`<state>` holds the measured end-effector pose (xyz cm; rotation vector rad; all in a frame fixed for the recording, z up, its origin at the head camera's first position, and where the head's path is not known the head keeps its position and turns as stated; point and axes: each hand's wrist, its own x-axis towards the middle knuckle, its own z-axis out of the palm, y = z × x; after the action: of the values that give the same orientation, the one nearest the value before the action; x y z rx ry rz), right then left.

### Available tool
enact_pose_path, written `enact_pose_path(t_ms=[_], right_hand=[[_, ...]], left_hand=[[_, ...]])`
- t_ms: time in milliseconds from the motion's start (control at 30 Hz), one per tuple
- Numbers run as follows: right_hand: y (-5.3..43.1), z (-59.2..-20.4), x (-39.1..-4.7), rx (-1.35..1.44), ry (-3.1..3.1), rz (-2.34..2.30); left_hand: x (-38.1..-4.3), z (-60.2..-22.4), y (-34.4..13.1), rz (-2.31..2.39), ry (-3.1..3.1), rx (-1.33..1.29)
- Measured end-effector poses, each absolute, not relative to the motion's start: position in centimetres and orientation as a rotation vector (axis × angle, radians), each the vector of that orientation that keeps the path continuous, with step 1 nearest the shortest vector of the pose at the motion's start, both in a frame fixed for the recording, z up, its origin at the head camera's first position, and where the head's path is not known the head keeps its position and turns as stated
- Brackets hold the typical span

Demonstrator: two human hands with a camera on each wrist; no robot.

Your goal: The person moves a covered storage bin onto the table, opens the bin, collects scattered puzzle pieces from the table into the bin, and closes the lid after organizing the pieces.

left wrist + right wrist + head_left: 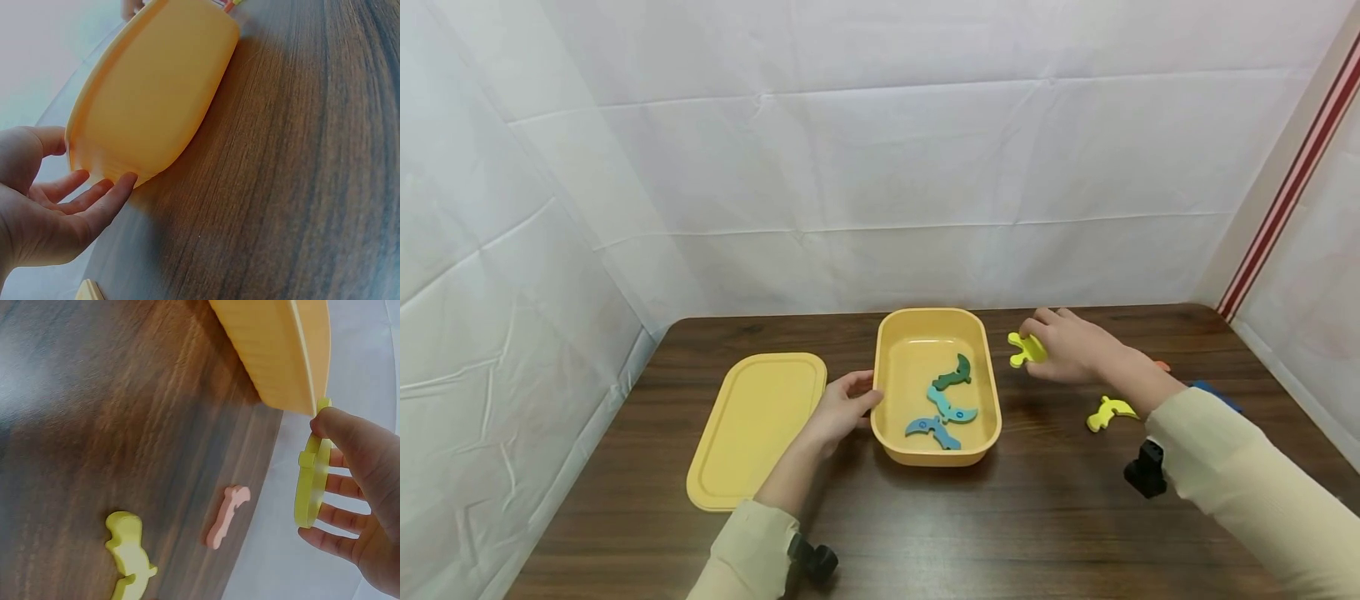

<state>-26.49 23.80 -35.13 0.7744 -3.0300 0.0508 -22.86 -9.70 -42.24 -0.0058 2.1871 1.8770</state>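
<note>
A yellow plastic tub (901, 367) stands near the table's far edge. My left hand (841, 410) grips its left side, thumb at the rim and fingers along the outer wall (150, 94). Inside lie a dark green piece (953, 375), a turquoise piece (953, 408) and a blue piece (934, 432), all flat animal-like shapes. To the right of the tub, my right hand (1071, 348) pinches a bright yellow flat shaped piece (1033, 350) above the table. In the right wrist view, the thumb presses one face of this piece (306, 494) and fingertips meet the other.
A flat yellow lid (752, 433) lies left of the tub. Another yellow shaped piece (1108, 412) lies under the right forearm. Beyond it are a pinkish-orange piece (228, 515) and a blue piece (1216, 395) partly behind the sleeve. White sheeting (887, 167) hangs behind the table.
</note>
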Motion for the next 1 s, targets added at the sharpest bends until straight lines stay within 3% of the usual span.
enact_pose_path(t_ms=[567,800,1000], right_hand=[[19.1,-33.6,-27.0,0.853,-3.018,0.0],[17.1,-33.1,-27.0,0.89,-3.036,-0.026],[15.9,-33.2,-27.1,0.926,-3.035,-0.034]], left_hand=[[-22.9,-42.2,-9.7,1.877,2.177,0.011],[-21.4,-39.4,-9.3,1.862,2.155,0.04],[-21.3,-39.3,-9.3,1.874,2.148,0.053]])
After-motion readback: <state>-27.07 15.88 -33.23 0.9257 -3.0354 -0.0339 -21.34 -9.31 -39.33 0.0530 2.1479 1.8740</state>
